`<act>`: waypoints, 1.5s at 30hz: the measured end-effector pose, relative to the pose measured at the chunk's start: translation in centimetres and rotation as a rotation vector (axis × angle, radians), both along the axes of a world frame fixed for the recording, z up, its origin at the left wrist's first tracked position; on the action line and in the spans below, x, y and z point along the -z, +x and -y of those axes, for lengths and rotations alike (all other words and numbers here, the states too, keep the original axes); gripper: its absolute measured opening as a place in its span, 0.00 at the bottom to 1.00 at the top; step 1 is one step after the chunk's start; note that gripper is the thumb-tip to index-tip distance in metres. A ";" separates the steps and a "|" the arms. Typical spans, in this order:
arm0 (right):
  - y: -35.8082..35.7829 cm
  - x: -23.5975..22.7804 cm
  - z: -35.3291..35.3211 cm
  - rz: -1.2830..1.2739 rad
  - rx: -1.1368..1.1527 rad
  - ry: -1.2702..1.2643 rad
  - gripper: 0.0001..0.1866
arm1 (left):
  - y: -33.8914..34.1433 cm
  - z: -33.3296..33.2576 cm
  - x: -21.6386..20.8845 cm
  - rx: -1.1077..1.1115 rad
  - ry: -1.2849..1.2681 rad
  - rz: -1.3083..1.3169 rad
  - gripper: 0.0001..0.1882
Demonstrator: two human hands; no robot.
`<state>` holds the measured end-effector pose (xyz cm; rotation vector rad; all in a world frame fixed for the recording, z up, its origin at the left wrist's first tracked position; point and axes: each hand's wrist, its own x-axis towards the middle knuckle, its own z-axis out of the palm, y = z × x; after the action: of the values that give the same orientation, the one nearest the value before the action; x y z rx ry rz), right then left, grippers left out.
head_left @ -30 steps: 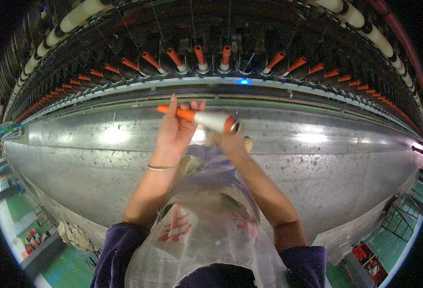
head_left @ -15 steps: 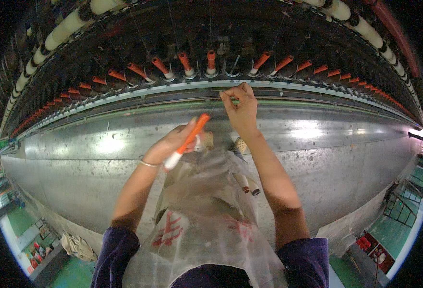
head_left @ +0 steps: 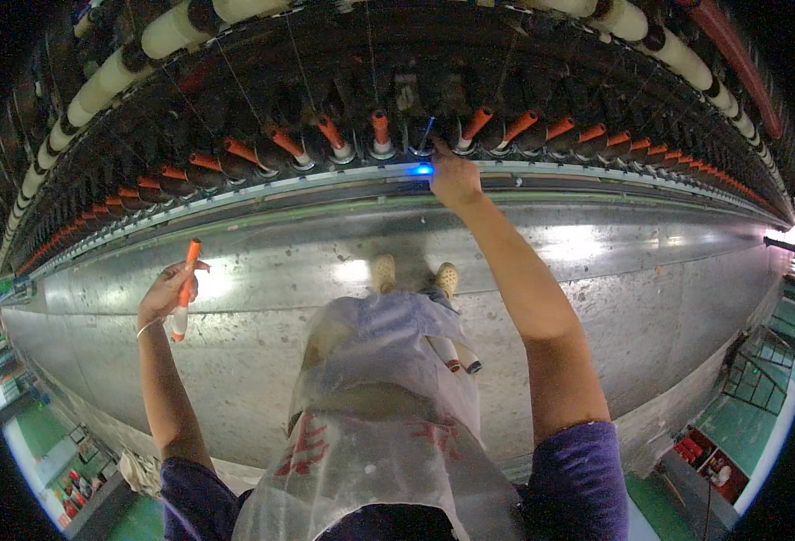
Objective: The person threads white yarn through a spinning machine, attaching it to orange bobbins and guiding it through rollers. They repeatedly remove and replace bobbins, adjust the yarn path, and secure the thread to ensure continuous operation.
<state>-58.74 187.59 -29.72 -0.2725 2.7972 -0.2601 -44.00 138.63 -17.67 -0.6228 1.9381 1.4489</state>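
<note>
My left hand (head_left: 170, 290) is closed around an orange bobbin (head_left: 186, 284) with white yarn on its lower part, held nearly upright out to the left, away from the machine. My right hand (head_left: 457, 180) reaches to the machine's front rail, beside a bare spindle (head_left: 429, 133) that carries no bobbin. Its index finger stretches toward the foot of that spindle, apart from the thumb. The fingertips are dim against the dark machine, and I see no thread in them. A blue light (head_left: 423, 169) glows on the rail beside the thumb.
A long curved row of orange bobbins (head_left: 380, 132) stands on spindles to both sides. White rollers (head_left: 174, 34) run overhead, with fine threads coming down. Two more bobbins (head_left: 445, 353) stick out from my pale apron (head_left: 370, 451). Grey metal floor (head_left: 614, 298) lies under my shoes (head_left: 448, 278).
My left hand has swung left and down with the bobbin, away from my right hand. The right hand has gone from a raised pinch forward to the bare spindle. The blue light has come on.
</note>
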 end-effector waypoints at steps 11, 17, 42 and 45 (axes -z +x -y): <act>1.6 3.0 3.1 -0.701 0.792 -0.688 0.03 | -0.8 -0.3 3.2 -0.286 -0.090 -0.238 0.16; 0.8 -1.2 4.1 -0.302 1.512 -1.731 0.04 | -4.3 -9.5 -0.6 -0.515 0.346 -0.626 0.19; -2.2 -31.5 -0.3 -1.015 -0.333 -0.999 0.02 | -16.8 -41.5 5.7 0.300 -0.765 -0.648 0.15; -5.2 -28.1 -1.7 -1.257 -0.335 -0.722 0.02 | -13.8 -39.0 1.1 0.560 -0.666 -0.623 0.15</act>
<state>-63.95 189.34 -1.57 -1.4943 3.5385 -1.4306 -57.83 177.66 -18.76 0.1630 2.8104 0.6569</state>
